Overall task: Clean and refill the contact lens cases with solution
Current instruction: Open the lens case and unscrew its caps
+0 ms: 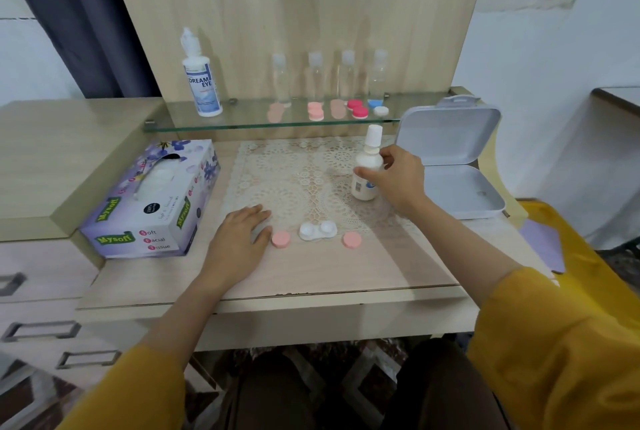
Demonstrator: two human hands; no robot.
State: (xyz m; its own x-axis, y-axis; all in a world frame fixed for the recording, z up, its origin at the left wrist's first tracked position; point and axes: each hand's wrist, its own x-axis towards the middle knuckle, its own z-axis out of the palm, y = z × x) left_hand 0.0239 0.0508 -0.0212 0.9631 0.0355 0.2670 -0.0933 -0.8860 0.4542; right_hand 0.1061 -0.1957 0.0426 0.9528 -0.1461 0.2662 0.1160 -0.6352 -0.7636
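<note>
A white contact lens case (318,230) lies open on the desk's front middle, both wells uncovered. Its two pink caps lie apart from it, one cap (280,239) to its left and one cap (352,240) to its right. My left hand (239,239) rests flat on the desk, fingers straight, just left of the left cap. My right hand (398,177) grips a small white solution bottle (367,170) that stands upright on the lace mat (294,173), its cap on.
A tissue box (152,201) sits at the left. An open grey plastic box (457,166) stands at the right. The glass shelf (242,118) holds a large solution bottle (201,76), several clear bottles (315,76) and several coloured lens cases (358,109).
</note>
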